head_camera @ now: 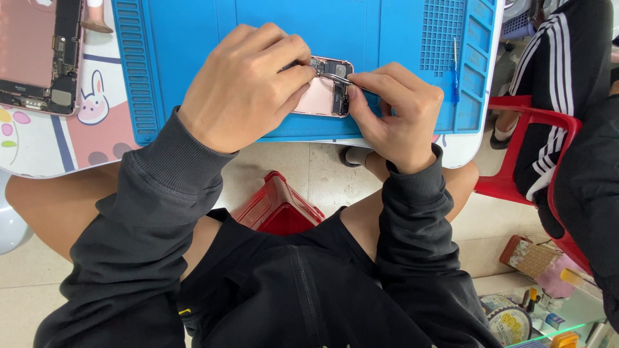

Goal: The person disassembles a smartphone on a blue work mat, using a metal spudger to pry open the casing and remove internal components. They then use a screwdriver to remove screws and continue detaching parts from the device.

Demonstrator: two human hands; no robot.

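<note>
Blue mat [193, 38]: phone [325, 96] between hands.

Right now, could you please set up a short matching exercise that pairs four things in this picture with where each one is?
Things:
1. opened pink phone
2. tweezers
3. blue screwdriver
4. second opened phone

Places:
A. lying alone at the right side of the blue mat
B. far left, off the mat, on the cartoon-printed table
C. under the left hand, on the mat
D. pinched in the right hand, tips on the phone

Pairs: 1-C, 2-D, 3-A, 4-B
</note>
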